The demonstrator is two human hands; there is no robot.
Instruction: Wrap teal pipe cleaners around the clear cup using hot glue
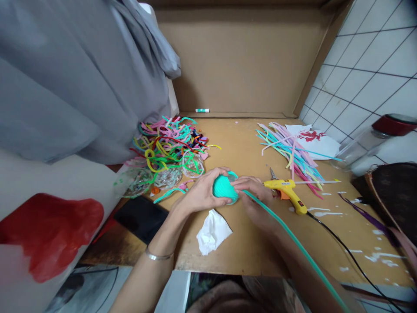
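Observation:
My left hand is wrapped around a rounded turquoise pipe-cleaner form, whose surface shows close-laid rows; a paler rim shows at its upper right. Against its right side my right hand presses with bent fingers, gripping a turquoise pipe cleaner. That strand's long tail runs over my right forearm to the bottom edge. Just below the form lies a crumpled white tissue. A yellow glue gun rests beside my right hand, with the metal tip of a tool behind it.
Tangled coloured pipe cleaners and clear plastic pieces are heaped at left, near a black flat object. Straight pipe cleaners lie at right, beside a clear jar and brown bag. A cord trails off right.

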